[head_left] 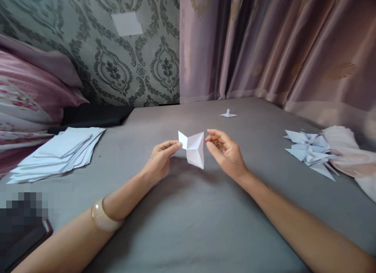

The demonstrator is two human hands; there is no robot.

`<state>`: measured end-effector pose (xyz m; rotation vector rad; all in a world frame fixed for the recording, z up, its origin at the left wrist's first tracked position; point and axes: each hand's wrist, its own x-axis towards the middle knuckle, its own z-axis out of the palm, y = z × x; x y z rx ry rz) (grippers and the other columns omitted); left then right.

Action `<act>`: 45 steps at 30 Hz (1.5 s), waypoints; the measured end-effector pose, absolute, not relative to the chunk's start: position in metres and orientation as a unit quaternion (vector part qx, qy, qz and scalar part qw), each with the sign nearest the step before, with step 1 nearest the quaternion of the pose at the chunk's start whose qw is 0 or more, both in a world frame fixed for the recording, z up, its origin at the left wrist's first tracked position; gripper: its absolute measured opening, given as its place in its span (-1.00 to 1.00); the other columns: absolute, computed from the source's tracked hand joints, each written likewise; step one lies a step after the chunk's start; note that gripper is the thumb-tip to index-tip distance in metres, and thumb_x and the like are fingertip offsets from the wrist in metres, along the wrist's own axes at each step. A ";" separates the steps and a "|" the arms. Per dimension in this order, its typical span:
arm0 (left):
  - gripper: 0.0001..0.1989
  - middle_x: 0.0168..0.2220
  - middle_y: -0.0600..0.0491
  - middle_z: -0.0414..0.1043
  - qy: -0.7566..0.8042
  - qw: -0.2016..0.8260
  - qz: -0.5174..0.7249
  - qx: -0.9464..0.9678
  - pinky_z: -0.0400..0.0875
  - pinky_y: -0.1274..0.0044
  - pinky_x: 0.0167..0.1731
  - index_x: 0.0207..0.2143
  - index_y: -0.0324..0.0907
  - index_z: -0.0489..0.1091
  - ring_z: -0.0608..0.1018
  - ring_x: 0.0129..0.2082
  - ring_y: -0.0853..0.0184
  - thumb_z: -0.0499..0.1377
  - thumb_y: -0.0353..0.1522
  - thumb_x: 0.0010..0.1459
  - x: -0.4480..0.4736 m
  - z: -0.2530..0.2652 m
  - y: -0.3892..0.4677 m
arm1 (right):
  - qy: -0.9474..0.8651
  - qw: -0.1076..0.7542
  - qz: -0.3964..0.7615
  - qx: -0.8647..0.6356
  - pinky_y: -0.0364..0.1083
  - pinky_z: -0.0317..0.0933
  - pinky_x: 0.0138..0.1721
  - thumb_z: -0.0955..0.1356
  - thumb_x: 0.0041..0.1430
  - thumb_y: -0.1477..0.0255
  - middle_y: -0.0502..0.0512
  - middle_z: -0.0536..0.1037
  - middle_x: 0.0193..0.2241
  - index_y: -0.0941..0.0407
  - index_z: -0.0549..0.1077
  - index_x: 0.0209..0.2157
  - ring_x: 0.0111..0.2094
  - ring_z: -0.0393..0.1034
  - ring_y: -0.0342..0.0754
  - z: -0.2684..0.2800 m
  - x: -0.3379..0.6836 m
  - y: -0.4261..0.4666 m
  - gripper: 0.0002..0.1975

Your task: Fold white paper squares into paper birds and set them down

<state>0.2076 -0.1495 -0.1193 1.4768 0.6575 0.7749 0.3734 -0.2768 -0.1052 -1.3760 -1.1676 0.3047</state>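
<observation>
A creased sheet of white paper (195,149), partly folded with its corners flaring out, is held up above the grey sheet. My left hand (161,159), with a pale bangle on the wrist, pinches its left side between thumb and fingers. Just right of the paper, my right hand (226,151) has its thumb and curled fingers apart, with nothing visible between them. A small gap seems to separate its fingertips from the paper's right edge.
Loose white sheets (63,151) lie stacked at left, near a black cloth (96,115). Several folded paper pieces (313,147) are heaped at right beside pale fabric (346,151). One small folded piece (228,114) stands farther back. A dark device (29,241) lies at lower left.
</observation>
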 end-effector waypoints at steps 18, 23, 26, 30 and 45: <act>-0.76 -0.38 0.04 0.56 0.328 0.536 0.440 0.641 0.35 0.54 -0.31 -0.37 -0.18 0.57 0.51 -0.37 0.34 0.32 -0.19 0.02 0.208 -0.121 -0.171 | -0.497 0.523 0.127 -0.681 -0.02 0.34 -0.20 0.42 0.07 0.34 0.06 0.61 -0.28 0.06 0.41 -0.10 -0.26 0.49 -0.04 -0.123 0.348 -0.277 -0.68; -0.77 -0.37 0.04 0.57 0.317 0.522 0.417 0.674 0.35 0.56 -0.32 -0.37 -0.18 0.57 0.51 -0.37 0.35 0.29 -0.20 0.05 0.207 -0.118 -0.175 | -0.491 0.559 0.156 -0.650 -0.05 0.35 -0.21 0.38 0.11 0.41 0.03 0.62 -0.28 0.04 0.43 -0.10 -0.29 0.50 -0.07 -0.127 0.351 -0.274 -0.72; -0.77 -0.39 0.04 0.56 0.312 0.534 0.414 0.668 0.35 0.56 -0.33 -0.36 -0.19 0.55 0.51 -0.39 0.37 0.30 -0.19 0.06 0.208 -0.118 -0.175 | -0.488 0.572 0.148 -0.642 -0.07 0.35 -0.20 0.37 0.12 0.40 0.03 0.62 -0.30 0.05 0.50 -0.19 -0.28 0.50 -0.08 -0.126 0.351 -0.274 -0.81; -0.74 -0.39 0.02 0.55 0.308 0.547 0.407 0.663 0.36 0.56 -0.32 -0.36 -0.22 0.52 0.53 -0.38 0.36 0.29 -0.19 0.07 0.208 -0.119 -0.174 | -0.487 0.570 0.140 -0.647 -0.08 0.35 -0.21 0.38 0.11 0.38 0.03 0.62 -0.33 0.07 0.55 -0.27 -0.32 0.49 -0.09 -0.123 0.353 -0.275 -0.86; -0.38 -0.24 0.08 0.55 0.216 0.305 0.426 0.824 0.28 0.40 0.05 0.25 0.03 0.16 0.53 -0.17 0.34 0.23 -0.42 0.16 0.201 -0.124 -0.172 | -0.475 0.561 0.158 -0.659 -0.10 0.34 -0.26 0.38 0.10 0.40 0.03 0.62 -0.35 0.07 0.56 -0.28 -0.33 0.49 -0.10 -0.120 0.362 -0.276 -0.86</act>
